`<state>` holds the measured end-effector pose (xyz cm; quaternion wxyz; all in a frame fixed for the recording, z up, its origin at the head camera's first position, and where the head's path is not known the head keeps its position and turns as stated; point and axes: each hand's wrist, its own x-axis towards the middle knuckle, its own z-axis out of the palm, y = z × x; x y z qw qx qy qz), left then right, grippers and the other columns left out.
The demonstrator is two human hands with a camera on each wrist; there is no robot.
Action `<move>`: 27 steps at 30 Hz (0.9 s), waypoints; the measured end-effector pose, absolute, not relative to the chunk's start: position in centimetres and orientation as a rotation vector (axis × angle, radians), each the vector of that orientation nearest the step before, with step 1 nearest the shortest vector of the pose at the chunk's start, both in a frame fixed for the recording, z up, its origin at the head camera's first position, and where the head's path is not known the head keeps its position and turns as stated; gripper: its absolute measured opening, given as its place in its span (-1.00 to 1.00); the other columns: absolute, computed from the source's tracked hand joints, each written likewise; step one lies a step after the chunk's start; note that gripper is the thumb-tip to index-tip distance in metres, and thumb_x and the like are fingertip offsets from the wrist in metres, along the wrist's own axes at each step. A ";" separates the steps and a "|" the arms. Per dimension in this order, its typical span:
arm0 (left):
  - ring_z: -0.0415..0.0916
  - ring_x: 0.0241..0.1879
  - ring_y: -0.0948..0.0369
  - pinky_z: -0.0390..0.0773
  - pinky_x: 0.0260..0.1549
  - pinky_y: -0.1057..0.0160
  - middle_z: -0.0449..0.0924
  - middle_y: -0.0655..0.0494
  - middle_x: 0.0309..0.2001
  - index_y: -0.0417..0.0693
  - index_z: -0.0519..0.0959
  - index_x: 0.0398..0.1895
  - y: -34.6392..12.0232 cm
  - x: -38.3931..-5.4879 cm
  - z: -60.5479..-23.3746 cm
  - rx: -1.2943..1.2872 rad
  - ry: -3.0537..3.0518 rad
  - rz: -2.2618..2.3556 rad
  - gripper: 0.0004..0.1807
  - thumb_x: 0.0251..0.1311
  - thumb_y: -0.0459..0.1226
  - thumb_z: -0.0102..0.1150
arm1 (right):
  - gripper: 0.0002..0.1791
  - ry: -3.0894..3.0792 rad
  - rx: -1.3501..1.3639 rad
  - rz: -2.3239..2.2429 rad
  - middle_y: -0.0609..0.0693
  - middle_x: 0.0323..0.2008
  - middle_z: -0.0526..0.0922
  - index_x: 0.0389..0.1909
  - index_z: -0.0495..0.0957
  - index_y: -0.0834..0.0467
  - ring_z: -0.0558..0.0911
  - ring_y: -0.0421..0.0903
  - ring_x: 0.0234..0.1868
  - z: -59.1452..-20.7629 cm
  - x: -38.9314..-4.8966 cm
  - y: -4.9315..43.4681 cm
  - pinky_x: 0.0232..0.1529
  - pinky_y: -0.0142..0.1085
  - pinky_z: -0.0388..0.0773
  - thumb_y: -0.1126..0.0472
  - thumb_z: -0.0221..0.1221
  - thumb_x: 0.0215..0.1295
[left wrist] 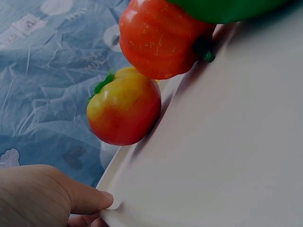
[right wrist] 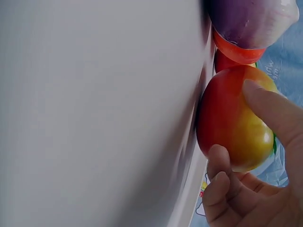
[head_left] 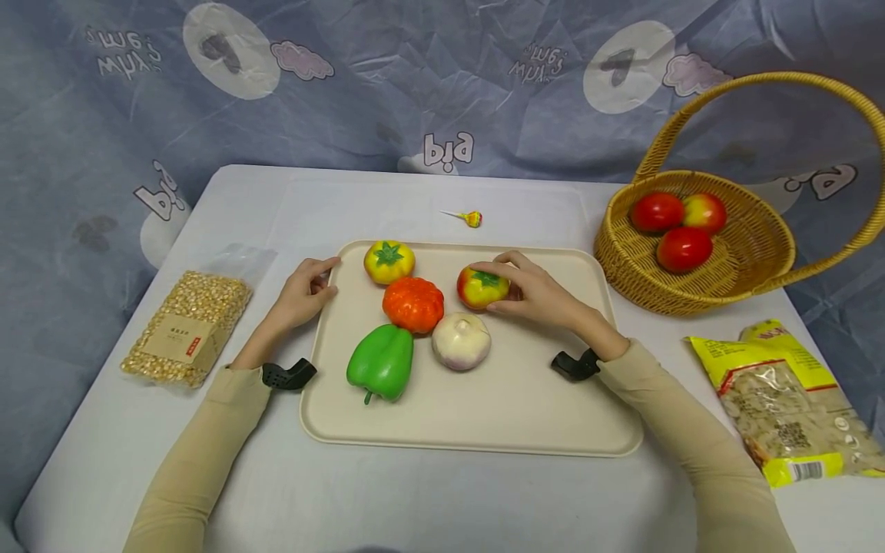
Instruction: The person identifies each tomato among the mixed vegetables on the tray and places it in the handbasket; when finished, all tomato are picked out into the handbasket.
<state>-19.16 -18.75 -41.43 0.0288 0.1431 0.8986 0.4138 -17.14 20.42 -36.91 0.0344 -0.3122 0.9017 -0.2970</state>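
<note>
My right hand (head_left: 538, 293) grips a red-and-yellow persimmon (head_left: 473, 290) with a green leafy top, at the back middle of the beige tray (head_left: 512, 399). In the right wrist view the thumb (right wrist: 272, 106) and curled fingers lie on either side of it. My left hand (head_left: 299, 298) pinches the tray's back left corner, thumb on top of the rim in the left wrist view. Also on the tray are a yellow persimmon (head_left: 389, 263), an orange-red pumpkin (head_left: 412, 305), a green bell pepper (head_left: 382, 365) and a white-and-purple garlic bulb (head_left: 462, 342).
Right of the tray stands a wicker basket (head_left: 636, 280) with three red fruits inside and a tall handle. A yellow snack bag (head_left: 781, 403) lies in front of it. On the left lies a bag of corn kernels (head_left: 187, 326). A lollipop (head_left: 473, 219) lies behind the tray.
</note>
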 end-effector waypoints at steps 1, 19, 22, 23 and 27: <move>0.28 -0.36 0.14 0.27 -0.38 0.47 0.36 -0.33 -0.04 -0.35 0.29 0.30 -18.8 -19.2 -41.4 0.440 2.773 1.275 -0.45 0.19 -0.48 0.01 | -0.33 2.777 -0.955 -0.909 0.06 0.00 0.40 0.27 0.38 -0.10 0.45 -0.09 -0.29 -36.9 -17.1 20.4 -0.26 -0.32 0.41 0.12 0.34 0.08; 0.32 -0.32 0.11 0.30 -0.35 0.46 0.36 -0.36 0.01 -0.35 0.30 0.29 -18.7 -19.2 -41.5 0.433 2.773 1.289 -0.45 0.18 -0.50 0.02 | -0.30 2.946 -0.910 -0.907 0.07 -0.05 0.42 0.23 0.41 -0.12 0.42 -0.13 -0.43 -35.1 -15.7 22.6 -0.41 -0.36 0.41 0.09 0.39 0.00; 0.32 -0.32 0.11 0.30 -0.35 0.45 0.36 -0.36 0.00 -0.36 0.30 0.29 -18.7 -19.1 -41.5 0.436 2.772 1.288 -0.45 0.18 -0.50 0.02 | -0.30 3.015 -0.930 -0.903 0.08 -0.06 0.44 0.22 0.42 -0.11 0.41 -0.18 -0.48 -34.3 -15.2 23.3 -0.45 -0.40 0.41 0.12 0.40 -0.02; 0.32 -0.32 0.11 0.30 -0.35 0.45 0.36 -0.36 0.00 -0.36 0.30 0.29 -18.7 -19.1 -41.4 0.437 2.772 1.286 -0.45 0.18 -0.50 0.02 | -0.31 3.038 -0.939 -0.901 0.08 -0.07 0.44 0.22 0.43 -0.09 0.40 -0.19 -0.50 -34.0 -15.1 23.6 -0.47 -0.41 0.41 0.14 0.40 -0.02; 0.31 -0.33 0.11 0.29 -0.35 0.45 0.36 -0.36 0.00 -0.35 0.29 0.29 -18.7 -19.2 -41.4 0.439 2.774 1.279 -0.45 0.19 -0.50 0.02 | -0.30 3.109 -0.903 -0.923 0.12 -0.07 0.44 0.20 0.45 -0.02 0.39 -0.21 -0.52 -33.0 -14.6 24.8 -0.49 -0.46 0.40 0.21 0.42 -0.06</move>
